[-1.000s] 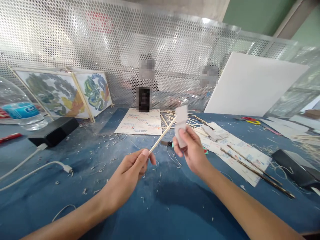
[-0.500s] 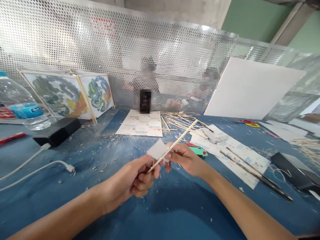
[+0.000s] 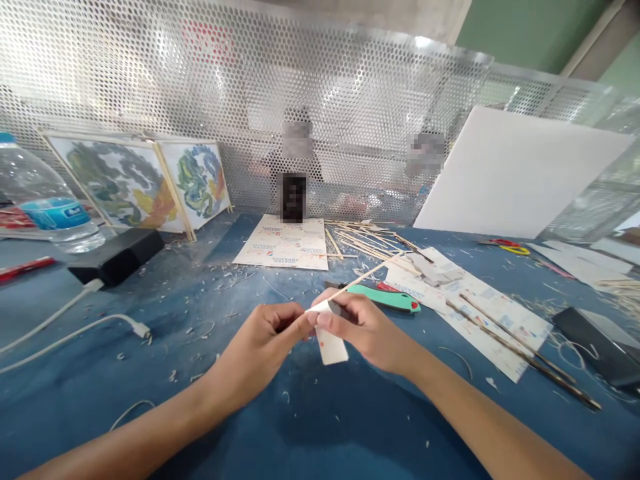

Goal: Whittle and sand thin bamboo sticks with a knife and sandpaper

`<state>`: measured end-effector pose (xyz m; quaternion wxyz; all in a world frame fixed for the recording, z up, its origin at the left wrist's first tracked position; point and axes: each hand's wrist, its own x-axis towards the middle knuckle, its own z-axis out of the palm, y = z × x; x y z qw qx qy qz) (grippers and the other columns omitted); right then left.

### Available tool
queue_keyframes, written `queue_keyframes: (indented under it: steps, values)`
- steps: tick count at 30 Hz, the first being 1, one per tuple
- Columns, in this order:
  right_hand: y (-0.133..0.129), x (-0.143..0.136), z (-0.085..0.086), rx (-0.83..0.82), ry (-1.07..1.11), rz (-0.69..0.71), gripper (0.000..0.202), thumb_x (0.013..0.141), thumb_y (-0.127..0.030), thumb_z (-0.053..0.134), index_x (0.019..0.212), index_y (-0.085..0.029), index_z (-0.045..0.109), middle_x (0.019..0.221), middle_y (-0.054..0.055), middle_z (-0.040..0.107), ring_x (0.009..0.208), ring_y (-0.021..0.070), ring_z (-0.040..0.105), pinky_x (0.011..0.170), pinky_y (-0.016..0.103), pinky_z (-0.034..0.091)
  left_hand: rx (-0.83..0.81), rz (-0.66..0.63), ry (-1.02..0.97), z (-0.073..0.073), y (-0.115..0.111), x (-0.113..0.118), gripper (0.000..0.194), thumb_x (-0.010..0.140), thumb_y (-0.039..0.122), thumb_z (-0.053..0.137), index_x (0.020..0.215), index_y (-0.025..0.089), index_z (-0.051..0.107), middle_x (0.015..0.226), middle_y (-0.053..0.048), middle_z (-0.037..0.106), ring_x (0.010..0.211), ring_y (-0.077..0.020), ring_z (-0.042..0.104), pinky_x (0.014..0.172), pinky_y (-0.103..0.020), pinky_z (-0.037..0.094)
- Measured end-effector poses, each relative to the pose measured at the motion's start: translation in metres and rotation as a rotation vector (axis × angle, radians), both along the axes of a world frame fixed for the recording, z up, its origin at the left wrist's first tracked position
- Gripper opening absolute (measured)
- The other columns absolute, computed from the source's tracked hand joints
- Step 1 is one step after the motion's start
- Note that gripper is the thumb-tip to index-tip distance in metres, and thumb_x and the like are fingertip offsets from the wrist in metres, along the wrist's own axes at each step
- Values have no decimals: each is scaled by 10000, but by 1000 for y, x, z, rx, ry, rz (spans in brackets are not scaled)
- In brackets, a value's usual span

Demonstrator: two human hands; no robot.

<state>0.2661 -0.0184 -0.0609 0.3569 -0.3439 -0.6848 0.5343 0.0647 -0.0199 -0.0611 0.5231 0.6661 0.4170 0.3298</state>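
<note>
My left hand (image 3: 280, 333) is closed at the lower end of a thin bamboo stick (image 3: 370, 273), its fingertips against my right hand's. The stick slants up and away to the right. My right hand (image 3: 367, 327) pinches a small piece of sandpaper (image 3: 333, 347), folded over the stick, with its pale, orange-marked back showing and a flap hanging down. The stick's near end is hidden by fingers and sandpaper. Just beyond my right hand lies a green-handled knife (image 3: 387, 297) on the blue table (image 3: 240, 433).
Bamboo strips (image 3: 367, 240) and printed sandpaper sheets (image 3: 285, 250) lie ahead. Dark sticks (image 3: 515, 347) rest at right, near a black device (image 3: 595, 347). Scissors (image 3: 510, 247) lie farther back. At left stand a water bottle (image 3: 60, 213), black box (image 3: 117, 257) and painted panels (image 3: 120, 183).
Both hands have come closer together. The sandpaper, held flat beneath the stick before, is now folded over it with a flap downward. The stick points lower, and more of the knife shows.
</note>
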Motion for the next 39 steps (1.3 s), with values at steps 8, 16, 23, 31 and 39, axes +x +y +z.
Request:
queue_keyframes:
  steps: [8, 16, 23, 31, 39]
  values:
    - [1, -1, -1, -10, 104, 37, 235, 1001, -434, 518, 1005, -215, 602, 856, 10, 635, 591, 111, 583, 567, 268, 489, -172, -97, -169, -4, -3, 1, 399, 984, 528, 472, 777, 205, 579, 527, 91, 253, 449, -88, 168, 431, -239, 166]
    - [1, -5, -11, 41, 18, -98, 353, 972, -484, 554, 812, -184, 650, 689, -8, 610, 470, 84, 508, 443, 227, 402, -46, -74, -21, -14, -8, 4, 358, 1038, 467, 364, 845, 223, 540, 689, 35, 429, 581, -122, 307, 511, -234, 274]
    - [5, 3, -6, 65, -11, -155, 378, 976, -483, 549, 755, -185, 621, 634, -13, 613, 434, 72, 484, 420, 218, 383, -66, -91, 14, -20, -9, 3, 322, 1045, 436, 339, 896, 229, 536, 739, 23, 418, 662, -149, 369, 589, -244, 336]
    - [10, 15, 4, 113, 146, -391, 326, 988, -477, 540, 822, -207, 612, 608, -30, 573, 424, 64, 417, 396, 223, 322, -150, -102, 8, -12, -14, 2, 396, 1031, 528, 335, 902, 229, 562, 663, 58, 305, 577, -123, 271, 517, -241, 249]
    - [3, 4, -2, 40, -8, -120, 371, 993, -469, 527, 788, -183, 645, 611, -19, 595, 434, 67, 462, 412, 214, 357, -228, -85, -70, -13, -13, 4, 391, 1016, 554, 374, 869, 227, 528, 622, 83, 255, 504, -96, 200, 452, -242, 186]
